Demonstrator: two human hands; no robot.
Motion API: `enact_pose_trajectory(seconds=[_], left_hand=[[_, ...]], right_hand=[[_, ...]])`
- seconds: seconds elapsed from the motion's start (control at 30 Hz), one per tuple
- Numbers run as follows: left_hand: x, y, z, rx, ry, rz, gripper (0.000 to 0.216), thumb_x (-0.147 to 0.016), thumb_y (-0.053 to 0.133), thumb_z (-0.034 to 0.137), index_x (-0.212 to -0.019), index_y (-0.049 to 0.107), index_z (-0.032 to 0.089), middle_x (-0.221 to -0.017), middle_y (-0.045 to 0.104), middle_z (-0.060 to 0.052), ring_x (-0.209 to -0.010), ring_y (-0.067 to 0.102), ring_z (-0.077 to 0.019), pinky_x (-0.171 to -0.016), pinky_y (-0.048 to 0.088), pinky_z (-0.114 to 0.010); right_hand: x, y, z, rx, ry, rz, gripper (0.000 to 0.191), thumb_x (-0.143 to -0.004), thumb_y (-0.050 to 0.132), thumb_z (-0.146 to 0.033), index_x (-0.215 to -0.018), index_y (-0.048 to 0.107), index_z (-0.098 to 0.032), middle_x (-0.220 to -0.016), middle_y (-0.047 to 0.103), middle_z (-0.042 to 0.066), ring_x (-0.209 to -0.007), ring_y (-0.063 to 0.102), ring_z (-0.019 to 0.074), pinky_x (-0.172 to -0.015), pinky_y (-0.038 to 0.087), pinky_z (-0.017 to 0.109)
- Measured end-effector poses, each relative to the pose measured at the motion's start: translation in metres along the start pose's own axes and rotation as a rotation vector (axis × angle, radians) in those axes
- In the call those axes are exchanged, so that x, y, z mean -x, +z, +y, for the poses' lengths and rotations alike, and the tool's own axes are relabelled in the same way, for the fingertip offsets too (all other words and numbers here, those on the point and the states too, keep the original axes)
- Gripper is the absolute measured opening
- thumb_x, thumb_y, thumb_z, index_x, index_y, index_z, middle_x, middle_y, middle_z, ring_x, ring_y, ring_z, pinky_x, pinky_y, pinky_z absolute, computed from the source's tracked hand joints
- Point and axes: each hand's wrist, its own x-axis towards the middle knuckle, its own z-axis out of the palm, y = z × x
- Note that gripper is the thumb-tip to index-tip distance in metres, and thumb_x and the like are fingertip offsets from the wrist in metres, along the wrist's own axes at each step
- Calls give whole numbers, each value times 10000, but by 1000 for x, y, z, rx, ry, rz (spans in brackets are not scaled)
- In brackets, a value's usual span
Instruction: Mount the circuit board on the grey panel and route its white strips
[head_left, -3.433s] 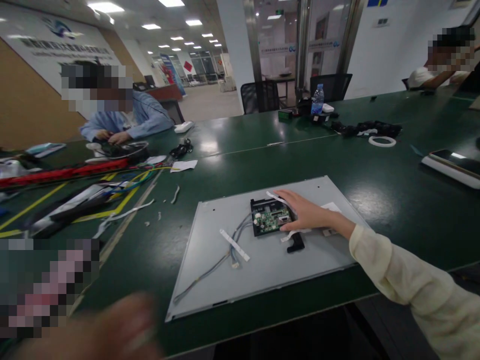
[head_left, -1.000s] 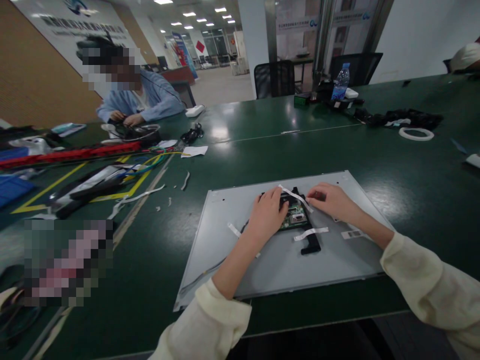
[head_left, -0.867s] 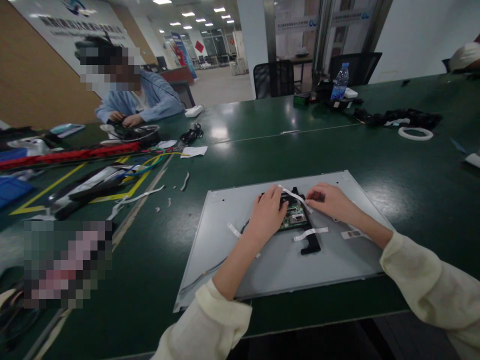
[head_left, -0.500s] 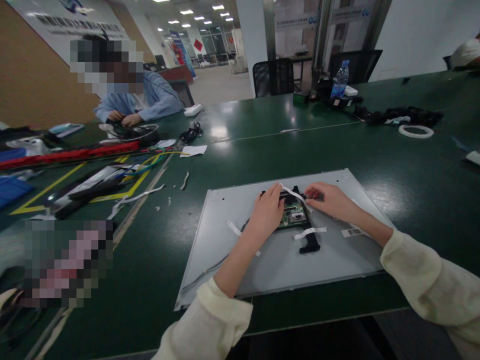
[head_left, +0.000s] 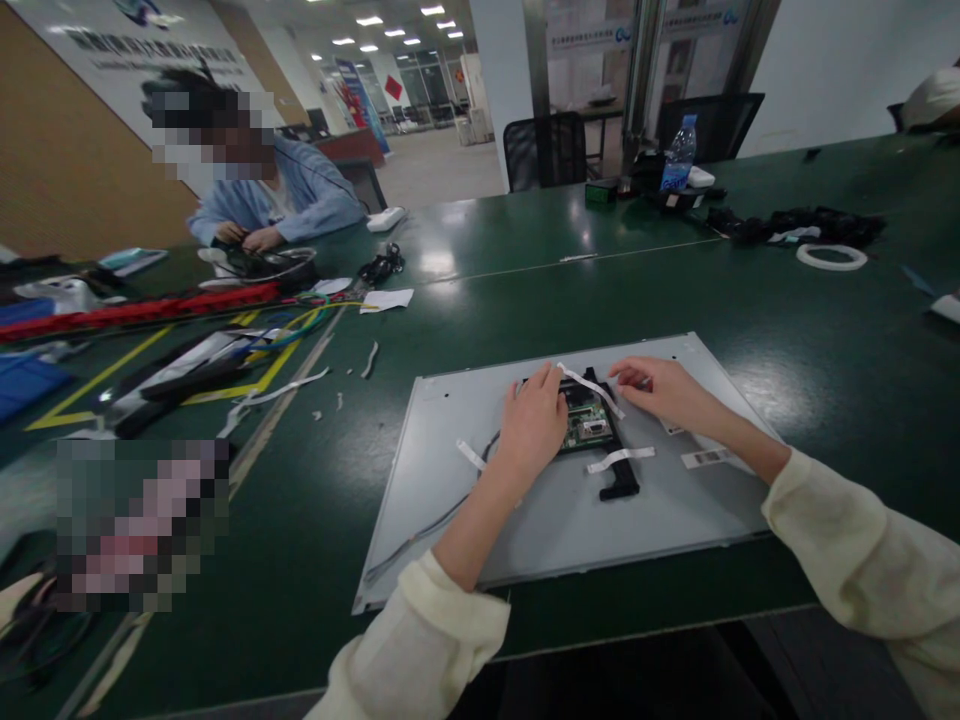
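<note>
A flat grey metal panel (head_left: 540,550) lies on the table in front of me. Fixed at its middle is a black bracket (head_left: 619,478) around a green circuit board (head_left: 589,432). One white tape strip (head_left: 592,389) crosses the bracket's upper arm, and another strip (head_left: 621,459) crosses the lower arm. My left hand (head_left: 534,425) rests over the left side of the board with its fingers stretched out, hiding that part. My right hand (head_left: 660,390) hovers right of the upper strip, its fingers loosely bent and apart, holding nothing. A grey cable (head_left: 420,540) runs from the board toward the panel's lower left corner.
Across the table sits a person in a blue top (head_left: 315,190), handling dark cables. A red strip (head_left: 135,310) and tools lie left. A water bottle (head_left: 679,155), black cable bundle (head_left: 810,228) and white tape roll (head_left: 831,257) are at the far right.
My right hand has drawn slightly away from the upper tape strip, up and to the right. The left hand stays over the board with little movement.
</note>
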Motion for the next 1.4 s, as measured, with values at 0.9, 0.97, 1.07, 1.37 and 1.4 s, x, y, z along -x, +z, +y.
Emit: enact_pose_trajectory(seconds=[0.9, 0.97, 1.07, 1.37, 1.4], left_hand=[[-8, 4, -1, 18, 42, -142, 435, -976, 279, 297, -1373, 452, 252, -1475, 415, -46, -1389, 313, -278, -1090, 200, -676], [-7, 4, -2, 16, 39, -144, 436, -977, 277, 295, -1374, 451, 250, -1483, 402, -42, -1398, 294, -278, -1089, 199, -677], [-7, 4, -1, 10, 39, -150, 436, -977, 272, 296, -1376, 445, 253, -1490, 392, -40, -1406, 275, -280, -1077, 201, -691], [-6, 4, -1, 24, 37, -144, 433, -981, 266, 296, -1367, 453, 234, -1493, 387, -46, -1409, 269, -279, -1080, 217, -680], [-6, 5, -1, 28, 33, -139, 431, -980, 271, 294, -1366, 453, 232, -1490, 391, -47, -1405, 276, -278, -1082, 216, -678]], right_hand=[[5, -15, -7, -14, 215, -378, 241, -816, 515, -262, -826, 733, -159, -521, 585, -3, -423, 482, 94, -457, 368, 217], [6, -17, -8, -46, 240, -398, 236, -805, 520, -263, -818, 727, -151, -506, 568, -9, -405, 462, 86, -437, 352, 210], [6, -21, -11, -65, 244, -390, 234, -792, 535, -279, -822, 731, -154, -494, 554, -16, -397, 451, 81, -425, 341, 203], [5, -14, -14, -92, 245, -355, 270, -814, 536, -307, -898, 727, -135, -513, 564, -11, -393, 429, 67, -423, 330, 199], [5, -13, -13, -95, 255, -373, 275, -815, 531, -312, -893, 723, -131, -506, 558, -11, -388, 429, 69, -418, 331, 199]])
